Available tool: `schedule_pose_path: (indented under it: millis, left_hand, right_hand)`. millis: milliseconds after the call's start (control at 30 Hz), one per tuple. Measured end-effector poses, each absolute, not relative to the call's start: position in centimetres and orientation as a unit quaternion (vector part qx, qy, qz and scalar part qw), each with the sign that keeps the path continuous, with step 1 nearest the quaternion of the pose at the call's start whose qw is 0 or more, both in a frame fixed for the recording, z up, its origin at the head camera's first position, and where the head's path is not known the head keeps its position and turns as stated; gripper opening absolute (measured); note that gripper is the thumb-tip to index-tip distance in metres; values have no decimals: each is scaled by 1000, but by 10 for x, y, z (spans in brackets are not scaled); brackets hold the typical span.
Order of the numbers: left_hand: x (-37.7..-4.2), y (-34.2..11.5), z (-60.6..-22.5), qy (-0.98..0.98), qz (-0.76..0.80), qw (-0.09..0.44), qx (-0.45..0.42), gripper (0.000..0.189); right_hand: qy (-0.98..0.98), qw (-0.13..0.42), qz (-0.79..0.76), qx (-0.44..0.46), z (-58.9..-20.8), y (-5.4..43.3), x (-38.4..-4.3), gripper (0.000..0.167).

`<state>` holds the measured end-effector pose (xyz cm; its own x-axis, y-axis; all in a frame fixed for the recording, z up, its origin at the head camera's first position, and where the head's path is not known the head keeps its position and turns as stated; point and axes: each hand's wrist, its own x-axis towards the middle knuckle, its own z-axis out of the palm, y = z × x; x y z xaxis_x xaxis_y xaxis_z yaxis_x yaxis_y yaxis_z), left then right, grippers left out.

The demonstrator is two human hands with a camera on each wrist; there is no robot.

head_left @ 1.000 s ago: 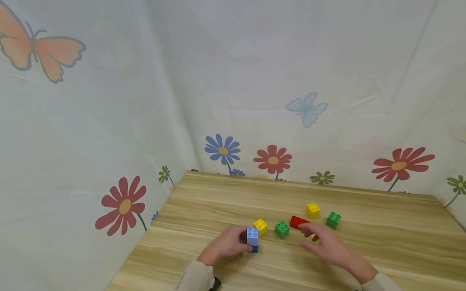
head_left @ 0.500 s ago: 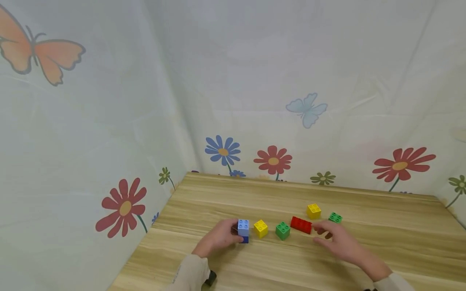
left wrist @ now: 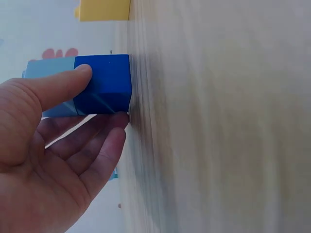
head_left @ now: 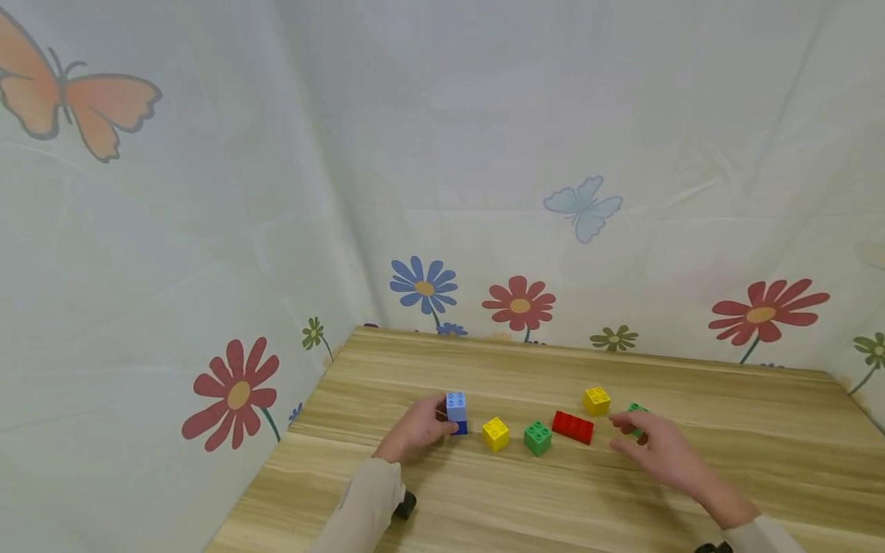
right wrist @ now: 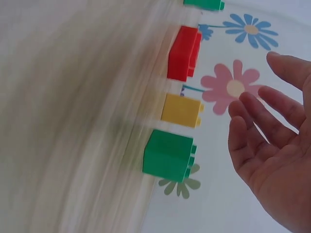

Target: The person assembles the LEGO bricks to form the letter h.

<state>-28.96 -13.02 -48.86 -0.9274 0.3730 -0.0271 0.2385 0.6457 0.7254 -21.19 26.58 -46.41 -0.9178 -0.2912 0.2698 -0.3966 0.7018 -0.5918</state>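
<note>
Stack (head_left: 457, 415) of two blue blocks, the light-blue block (left wrist: 51, 67) on top of the dark-blue block (left wrist: 109, 80), is upright above the wooden table (head_left: 553, 499); whether its base touches the wood I cannot tell. A second ago it was hard by the nearer yellow block (head_left: 495, 435); it has since gone toward 11 o'clock, opening a gap, and that yellow block now lies at 4 o'clock from it. The left hand (head_left: 417, 426), which travelled along with it, pinches it from the 9 o'clock side, thumb across the dark-blue block. The right hand (head_left: 660, 453) has moved toward 3 o'clock from the red brick (head_left: 572, 428); its fingers are apart and loosely bent, pinching nothing. It partly hides the farther green block (head_left: 639, 408), which lies at about 11 o'clock from the palm. The red brick, partly covered a second ago, now shows whole, between 2 and 3 o'clock from the nearer green block (head_left: 537, 438). The farther yellow block (head_left: 596, 401) lies between 1 and 2 o'clock from the brick. A faint mark on the left sleeve (head_left: 366, 499), letter-like a second ago, is too small to read.
</note>
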Motion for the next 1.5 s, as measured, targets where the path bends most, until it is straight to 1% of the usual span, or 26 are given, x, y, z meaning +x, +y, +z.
schedule_pose_path:
  millis: [67, 167, 733, 933, 1100, 1300, 1500]
  left_hand:
    - [-294, -130, -489, 904, 388, 87, 159, 32]
    - [-300, -129, -490, 906, 387, 86, 148, 31]
    - [-321, -126, -488, 915, 379, 69, 121, 31]
    - [-325, -127, -488, 917, 374, 63, 122, 37]
    - [-319, -130, -488, 918, 371, 58, 126, 43]
    - [-305, -136, -485, 918, 361, 52, 153, 30]
    - [-293, -135, -484, 913, 360, 68, 181, 25]
  right_hand:
    - [-922, 101, 326, 184, -463, 269, -213, 28]
    - [-925, 118, 314, 179, -461, 273, -216, 28]
    - [-935, 120, 299, 149, -461, 289, -226, 33]
    - [-935, 122, 297, 150, -463, 293, -228, 33]
    - [-934, 137, 294, 150, -463, 297, -228, 33]
    - [-936, 146, 282, 151, -462, 304, -230, 33]
    - [-941, 135, 273, 150, -462, 314, -234, 39]
